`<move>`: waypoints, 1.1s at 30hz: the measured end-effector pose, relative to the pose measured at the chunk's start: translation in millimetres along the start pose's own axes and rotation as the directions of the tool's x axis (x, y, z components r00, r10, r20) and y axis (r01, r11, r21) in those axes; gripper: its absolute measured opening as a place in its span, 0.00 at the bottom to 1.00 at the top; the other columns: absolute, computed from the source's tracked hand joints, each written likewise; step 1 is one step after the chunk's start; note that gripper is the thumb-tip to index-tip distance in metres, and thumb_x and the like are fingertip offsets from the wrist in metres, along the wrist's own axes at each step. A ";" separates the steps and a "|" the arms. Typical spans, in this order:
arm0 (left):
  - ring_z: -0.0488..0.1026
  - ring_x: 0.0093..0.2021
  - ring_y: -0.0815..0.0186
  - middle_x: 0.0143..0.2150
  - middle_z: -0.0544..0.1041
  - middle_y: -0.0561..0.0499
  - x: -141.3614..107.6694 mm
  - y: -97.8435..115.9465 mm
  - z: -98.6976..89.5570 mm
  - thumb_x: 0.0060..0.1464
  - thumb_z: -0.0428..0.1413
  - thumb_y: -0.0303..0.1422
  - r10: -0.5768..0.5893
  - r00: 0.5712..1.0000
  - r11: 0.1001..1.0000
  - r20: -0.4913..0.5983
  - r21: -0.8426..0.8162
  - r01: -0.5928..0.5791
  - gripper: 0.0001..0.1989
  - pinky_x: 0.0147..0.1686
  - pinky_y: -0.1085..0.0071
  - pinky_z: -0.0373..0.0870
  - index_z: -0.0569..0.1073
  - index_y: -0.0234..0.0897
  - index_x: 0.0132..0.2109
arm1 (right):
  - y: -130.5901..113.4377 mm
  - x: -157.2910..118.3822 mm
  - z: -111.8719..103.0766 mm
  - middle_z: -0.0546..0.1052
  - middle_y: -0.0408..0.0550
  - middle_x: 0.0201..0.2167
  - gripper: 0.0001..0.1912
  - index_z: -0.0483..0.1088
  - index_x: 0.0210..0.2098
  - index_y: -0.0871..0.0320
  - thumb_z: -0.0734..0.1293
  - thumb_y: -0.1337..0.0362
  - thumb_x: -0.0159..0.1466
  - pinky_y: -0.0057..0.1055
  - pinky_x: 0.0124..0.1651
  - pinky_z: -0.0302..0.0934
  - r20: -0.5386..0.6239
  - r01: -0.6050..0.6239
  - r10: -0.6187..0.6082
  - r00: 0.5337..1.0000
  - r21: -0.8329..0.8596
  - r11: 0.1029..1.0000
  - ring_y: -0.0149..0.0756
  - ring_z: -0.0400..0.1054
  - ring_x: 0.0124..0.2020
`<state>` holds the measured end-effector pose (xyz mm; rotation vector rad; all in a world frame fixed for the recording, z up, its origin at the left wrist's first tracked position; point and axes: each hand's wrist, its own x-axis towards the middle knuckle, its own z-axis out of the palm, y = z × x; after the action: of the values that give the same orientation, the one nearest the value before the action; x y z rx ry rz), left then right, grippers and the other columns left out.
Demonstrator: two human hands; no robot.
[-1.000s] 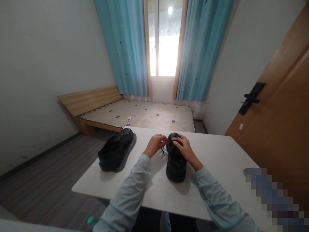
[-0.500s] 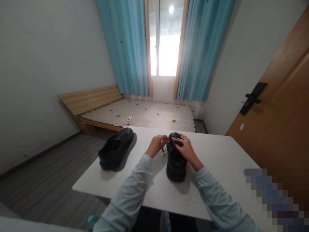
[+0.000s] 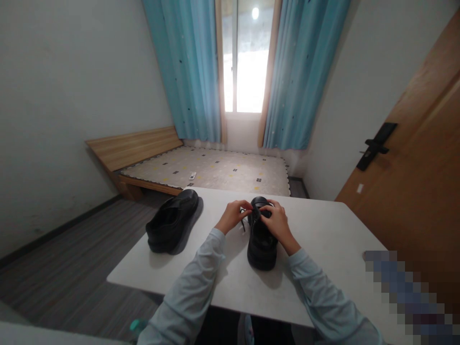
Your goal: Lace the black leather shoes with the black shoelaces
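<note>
Flooring (image 3: 53,254) in grey planks stretches along the left-hand wall, over to where I see a pale wooden headboard (image 3: 143,147). The bed's mattress (image 3: 219,165), light with small dark and yellow marks, lies beyond the white surface (image 3: 134,274). On the left part of that surface, a black shoe (image 3: 171,223) sits by itself, toe angled towards the window and heel nearer the person. Behind it hangs a blue curtain (image 3: 190,72), and a little white object (image 3: 193,176), too small for me to name, lies on the mattress.

Next comes the person's left hand (image 3: 233,216), reaching in from a pale blue sleeve. Its grip looks pinched together on a black lace (image 3: 243,225), one end of which dangles beside the second black shoe (image 3: 262,251). That shoe stands upright near the middle of the surface, heel towards the person, toe away. The right hand (image 3: 278,220) bends over its right side, fingers touching the front by the lacing; from here I can't tell whether that grip is closed on anything.

Further along are the bright window (image 3: 247,81), another blue curtain (image 3: 309,72) and, at the far right, a brown door (image 3: 413,177) with a black handle (image 3: 376,146).
</note>
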<state>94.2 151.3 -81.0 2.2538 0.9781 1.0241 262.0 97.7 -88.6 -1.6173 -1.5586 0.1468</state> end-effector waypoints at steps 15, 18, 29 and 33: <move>0.75 0.37 0.66 0.35 0.80 0.49 2.9 -15.3 0.4 0.57 0.50 0.37 -0.272 0.952 0.960 -0.144 0.026 0.278 0.12 0.41 0.72 0.68 0.76 0.36 0.37 | 0.3 -2.2 3.1 0.70 0.52 0.47 0.04 0.73 0.28 0.54 0.66 0.68 0.55 0.47 0.50 0.57 -0.056 0.069 -0.072 0.996 -0.066 0.995 0.48 0.63 0.47; 0.75 0.38 0.64 0.36 0.79 0.48 1.6 -22.8 3.3 0.57 0.49 0.37 -0.347 0.933 0.919 -0.094 0.163 0.358 0.14 0.41 0.71 0.66 0.77 0.36 0.35 | 0.5 -2.0 2.6 0.70 0.53 0.46 0.04 0.71 0.28 0.55 0.65 0.68 0.56 0.48 0.50 0.57 -0.070 0.085 -0.089 0.994 -0.061 0.995 0.48 0.62 0.47; 0.71 0.40 0.65 0.39 0.74 0.50 -3.8 -36.5 10.3 0.50 0.58 0.29 -0.275 0.961 0.907 -0.004 0.331 0.261 0.12 0.42 0.70 0.64 0.77 0.46 0.43 | 1.1 -0.5 -0.6 0.70 0.54 0.45 0.05 0.68 0.30 0.56 0.61 0.66 0.59 0.46 0.50 0.56 -0.146 0.128 -0.134 0.980 -0.051 0.990 0.47 0.61 0.48; 0.69 0.43 0.63 0.40 0.73 0.49 -4.1 -31.2 7.5 0.51 0.58 0.31 -0.256 0.966 0.879 -0.029 0.409 0.245 0.07 0.45 0.67 0.63 0.78 0.45 0.39 | 0.5 0.0 -1.9 0.70 0.55 0.44 0.04 0.67 0.30 0.57 0.60 0.67 0.59 0.45 0.50 0.56 -0.180 0.143 -0.146 0.973 -0.029 0.989 0.46 0.61 0.47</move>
<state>85.4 166.9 -107.9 2.3656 1.5486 0.7228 263.6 96.8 -87.7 -1.4790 -1.5326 -0.0902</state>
